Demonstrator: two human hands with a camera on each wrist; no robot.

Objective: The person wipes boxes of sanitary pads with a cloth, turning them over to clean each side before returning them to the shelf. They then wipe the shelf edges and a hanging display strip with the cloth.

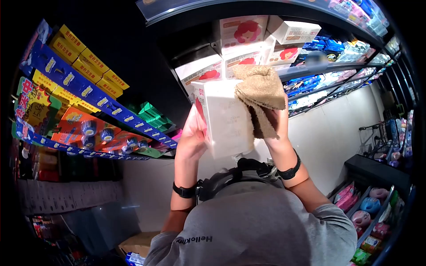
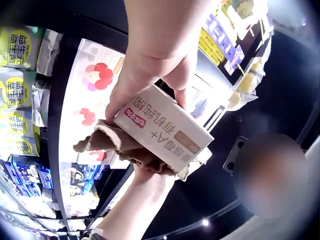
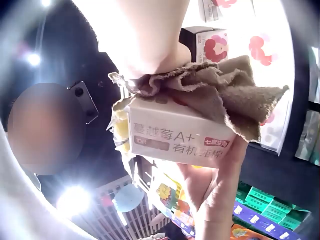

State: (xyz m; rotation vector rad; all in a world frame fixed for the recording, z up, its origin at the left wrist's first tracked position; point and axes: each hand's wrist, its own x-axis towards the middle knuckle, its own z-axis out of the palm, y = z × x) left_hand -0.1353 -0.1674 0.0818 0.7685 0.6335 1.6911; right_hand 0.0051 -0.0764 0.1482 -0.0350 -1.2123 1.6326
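white organic-cotton carton (image 1: 226, 122) is held up between the 2 hands, tilted. left hand (image 1: 193, 135) pinches it, thumb and fingers either side of 1 end. tan cloth (image 1: 262, 91) drapes over the right hand (image 1: 278, 132) and touches the carton; right fingers hidden in the folds, can't tell how they grip. matching cartons (image 1: 244, 33) just beyond both hands. step looks like wiping: keep the left grip firm but light so the card doesn't dent, tuck in the loose cloth end, wipe 1 face at a time, then shift grip to reach the part under the left hand.
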